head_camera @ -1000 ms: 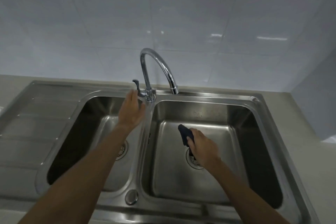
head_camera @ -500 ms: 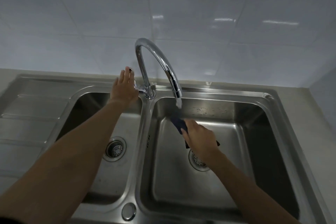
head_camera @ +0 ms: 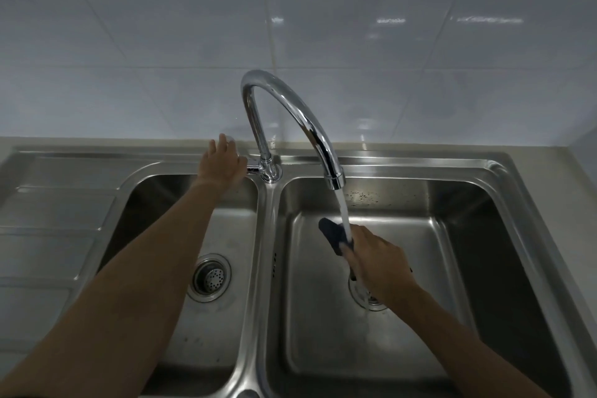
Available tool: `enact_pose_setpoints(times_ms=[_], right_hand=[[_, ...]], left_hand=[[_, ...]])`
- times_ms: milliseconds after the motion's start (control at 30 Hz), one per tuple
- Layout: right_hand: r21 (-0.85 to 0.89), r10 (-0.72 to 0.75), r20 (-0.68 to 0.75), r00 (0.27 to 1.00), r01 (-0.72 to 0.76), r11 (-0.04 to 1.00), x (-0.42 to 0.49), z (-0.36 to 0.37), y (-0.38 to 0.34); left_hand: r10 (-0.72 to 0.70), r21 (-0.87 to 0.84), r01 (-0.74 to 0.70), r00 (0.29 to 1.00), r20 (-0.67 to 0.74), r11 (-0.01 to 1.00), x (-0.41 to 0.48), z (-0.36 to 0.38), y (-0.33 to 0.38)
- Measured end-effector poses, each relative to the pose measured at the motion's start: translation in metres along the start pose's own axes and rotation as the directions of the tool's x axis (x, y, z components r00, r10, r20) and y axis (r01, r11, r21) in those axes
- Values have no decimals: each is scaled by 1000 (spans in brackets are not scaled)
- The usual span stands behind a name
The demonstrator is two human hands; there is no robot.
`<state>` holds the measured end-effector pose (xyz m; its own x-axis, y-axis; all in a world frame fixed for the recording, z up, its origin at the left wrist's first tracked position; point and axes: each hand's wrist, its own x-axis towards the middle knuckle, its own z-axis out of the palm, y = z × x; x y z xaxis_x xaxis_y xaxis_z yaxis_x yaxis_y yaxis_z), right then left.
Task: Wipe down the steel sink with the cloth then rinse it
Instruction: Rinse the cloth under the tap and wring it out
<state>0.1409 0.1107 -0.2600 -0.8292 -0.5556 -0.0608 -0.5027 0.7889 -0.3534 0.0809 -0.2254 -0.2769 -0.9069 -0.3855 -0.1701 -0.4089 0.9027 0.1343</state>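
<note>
Right hand [head_camera: 378, 255] fisted round the cloth [head_camera: 331, 233] under the running tap [head_camera: 290, 107], soft, soggy, prob drippy, so grip mid-wad; left hand [head_camera: 223, 161] straight-fingered on the lever [head_camera: 253, 168].

L hand [head_camera: 223, 165] rests on lever [head_camera: 253, 168] just left of tap [head_camera: 290, 107]. Water [head_camera: 343, 213] runs from tap onto dark cloth [head_camera: 332, 234], gripped by R hand [head_camera: 378, 255] in sink [head_camera: 497, 168] basin right of tap.

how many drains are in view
2. Left drain in the left basin, fully visible; right drain in the right basin, partly hidden by the right hand holding the cloth.
</note>
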Motion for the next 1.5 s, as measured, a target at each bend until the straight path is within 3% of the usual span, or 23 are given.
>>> enact_pose_setpoints(times_ms=[67,133,233,300,333,400,467,533,600,667,733,767,933,1100,1200,1300,1400,1500], right_hand=[[20,-1,-10,1000,1,1000,-1,2,-2],[46,-7,-25,1000,8,999,-2,3,-2],[84,10,-21,1000,-8,996,-4,2,0],[110,27,-9,1000,-26,994,-5,-2,-1],[118,37,1,999,-37,992,-6,-3,-1],[154,47,23,999,-50,987,-5,-4,-2],[262,41,37,998,-49,964,-7,-6,-3],[462,53,55,997,-73,884,-9,-7,-3],[685,113,83,990,-139,715,-11,-5,1],[834,153,174,973,-229,503,-13,-3,6],[893,134,283,950,-312,323,-17,-2,10],[892,119,320,940,-341,296,-19,-3,11],[757,27,361,932,-309,576,-29,-3,22],[751,140,324,936,-344,563,-32,6,26],[797,207,328,922,-387,463,-31,8,28],[846,102,318,943,-331,418,-35,2,30],[835,82,217,973,-229,501,-39,-1,31],[699,87,50,995,-97,708,-40,2,32]], left_hand=[[-4,-18,3,999,-33,1000,-3,3,0],[27,-71,-40,985,-169,997,-15,9,5],[3,-301,-162,884,-467,940,-59,18,30],[-58,-418,-209,838,-543,884,-94,26,55],[-52,-474,-252,841,-539,844,-111,33,66],[18,-680,-279,931,-364,678,-136,47,88],[164,-844,-156,983,-82,514,-152,54,107],[267,-899,1,955,131,438,-158,52,121],[265,-916,59,948,175,397,-159,47,129],[262,-928,22,956,128,372,-162,40,131],[300,-928,-43,951,76,371,-166,33,134],[308,-925,-80,950,42,373,-169,29,136],[262,-899,-190,961,-89,394,-176,22,139],[274,-937,-96,962,0,337,-181,13,140],[283,-964,31,953,108,262,-180,10,136],[283,-969,132,940,190,210,-178,10,128],[227,-966,188,947,227,178,-182,15,126],[54,-937,224,968,247,268,-186,29,128]])
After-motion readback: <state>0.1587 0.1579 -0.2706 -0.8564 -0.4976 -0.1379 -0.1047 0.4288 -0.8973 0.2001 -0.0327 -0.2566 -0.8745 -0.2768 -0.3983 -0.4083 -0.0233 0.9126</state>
